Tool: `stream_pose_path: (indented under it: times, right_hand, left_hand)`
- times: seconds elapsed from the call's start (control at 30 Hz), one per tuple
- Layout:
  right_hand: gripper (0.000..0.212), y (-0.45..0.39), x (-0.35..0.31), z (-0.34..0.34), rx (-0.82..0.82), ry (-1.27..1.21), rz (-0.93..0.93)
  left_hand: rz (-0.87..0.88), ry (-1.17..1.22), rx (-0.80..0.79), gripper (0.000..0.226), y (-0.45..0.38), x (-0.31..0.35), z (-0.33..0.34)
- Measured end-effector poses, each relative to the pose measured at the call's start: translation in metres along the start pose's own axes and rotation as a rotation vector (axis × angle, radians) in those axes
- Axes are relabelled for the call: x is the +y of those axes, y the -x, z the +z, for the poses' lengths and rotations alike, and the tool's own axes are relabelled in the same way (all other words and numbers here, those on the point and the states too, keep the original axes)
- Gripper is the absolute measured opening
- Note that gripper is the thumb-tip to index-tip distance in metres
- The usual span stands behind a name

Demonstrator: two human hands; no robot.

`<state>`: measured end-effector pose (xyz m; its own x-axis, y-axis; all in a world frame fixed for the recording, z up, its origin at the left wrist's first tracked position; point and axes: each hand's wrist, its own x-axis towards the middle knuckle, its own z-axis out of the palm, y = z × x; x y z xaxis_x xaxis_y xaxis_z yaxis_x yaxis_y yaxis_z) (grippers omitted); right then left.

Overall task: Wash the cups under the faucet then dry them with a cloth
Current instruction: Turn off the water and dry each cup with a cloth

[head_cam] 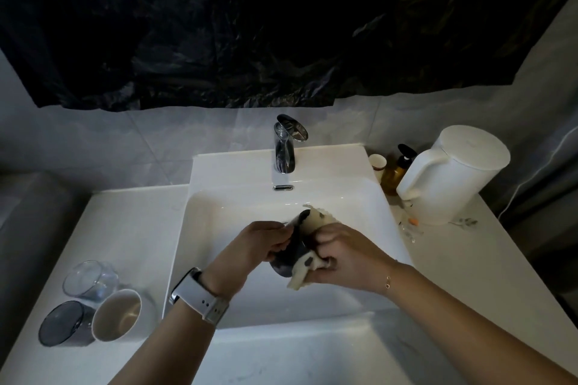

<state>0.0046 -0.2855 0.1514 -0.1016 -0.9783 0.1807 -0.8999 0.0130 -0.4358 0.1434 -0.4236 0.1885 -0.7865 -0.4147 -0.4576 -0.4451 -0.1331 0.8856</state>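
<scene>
Over the white sink basin (219, 228) my left hand (259, 244) holds a dark grey cup (289, 255) on its side. My right hand (344, 255) presses a cream cloth with dark spots (316, 222) into and around the cup. The cloth covers much of the cup's mouth. The chrome faucet (285, 144) stands behind the basin, with no water visibly running. On the left counter stand a clear glass cup (90, 280), a dark smoky cup (64, 323) and a white cup (117, 314).
A white electric kettle (450, 175) stands on the right counter, with an amber pump bottle (395, 173) and a small paper cup (378, 162) behind it. Small bits of litter (413, 225) lie near the kettle's base. Black plastic sheeting (250, 25) covers the wall above.
</scene>
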Motion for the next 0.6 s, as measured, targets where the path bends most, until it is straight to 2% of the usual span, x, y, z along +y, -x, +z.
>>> stream_pose_path:
  times: [0.07,0.13,0.23,0.27,0.33,0.47,0.5,0.6]
  right_hand:
    - [0.030,-0.002,-0.007,-0.003,-0.080,-0.010,-0.042]
    - [0.036,-0.002,-0.009,-0.003,-0.090,0.044,-0.041]
    - [0.039,-0.003,-0.007,0.004,-0.103,-0.005,0.082]
    - [0.041,-0.004,-0.008,0.006,-0.112,-0.081,0.165]
    - [0.044,-0.005,-0.014,0.010,-0.155,-0.395,0.329]
    - [0.014,0.001,-0.023,0.020,-0.036,-1.002,0.611]
    - [0.018,0.003,-0.027,0.020,0.002,-1.108,0.661]
    - [0.028,0.003,-0.028,0.026,0.137,-1.454,0.778]
  left_hand:
    - [-0.018,-0.015,-0.031,0.041,-0.001,0.006,-0.002]
    - [-0.019,-0.034,-0.051,0.043,-0.003,0.011,-0.003]
    - [0.016,-0.029,-0.022,0.040,-0.007,0.012,-0.004]
    - [0.032,-0.034,0.001,0.037,-0.008,0.011,-0.003]
    - [0.087,-0.052,0.071,0.030,-0.014,0.007,-0.002]
    - [0.267,-0.234,0.461,0.006,-0.018,-0.018,-0.007]
    - [0.287,-0.186,0.461,0.007,-0.014,-0.027,-0.007]
    - [0.210,0.220,0.116,0.035,0.002,-0.048,0.007]
